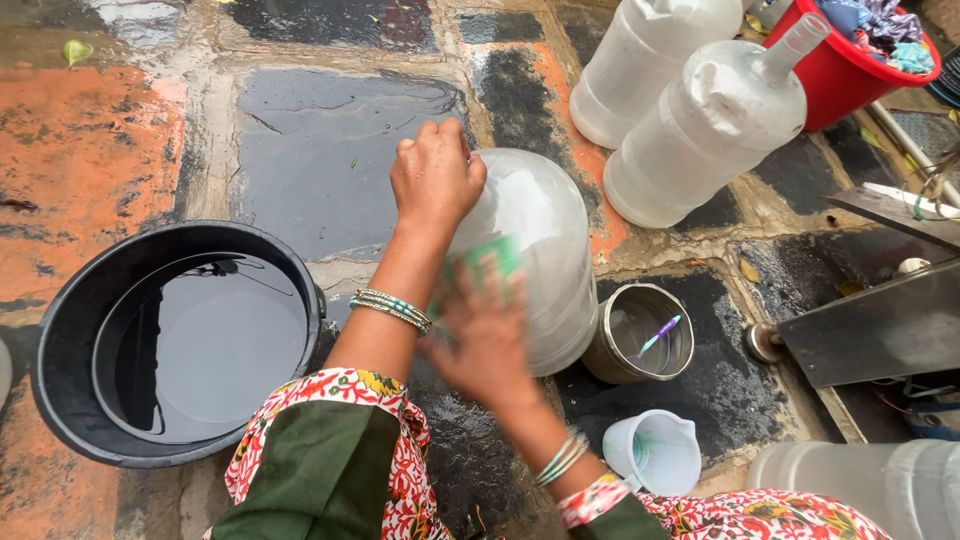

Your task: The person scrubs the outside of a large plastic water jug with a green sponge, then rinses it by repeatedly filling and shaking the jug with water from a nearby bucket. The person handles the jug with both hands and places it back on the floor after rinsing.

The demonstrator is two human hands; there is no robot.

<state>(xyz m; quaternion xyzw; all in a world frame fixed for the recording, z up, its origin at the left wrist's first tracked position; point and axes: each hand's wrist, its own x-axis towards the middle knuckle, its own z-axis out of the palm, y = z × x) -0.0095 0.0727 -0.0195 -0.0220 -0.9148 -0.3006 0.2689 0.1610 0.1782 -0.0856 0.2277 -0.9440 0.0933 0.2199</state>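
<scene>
Kneeling over wet paving, a person works on a jug (535, 240) lying on its side in the middle of the ground. Her left hand (436, 175) rests on the jug's far, rounded end, fingers curled down against it, bangles at the wrist. Her right hand (487, 345) is blurred at the jug's near side, closed round a green pad (490, 265) pressed to the plastic. Left of her sits a black bucket (60, 350) of water with a smaller tub inside. Just right of the jug stands a steel pot (615, 320) holding a purple pen-like stick (658, 335), and nearer, a white cup (655, 450). Two more jugs (700, 130) lie far right beside a red basin (835, 75) of cloth
</scene>
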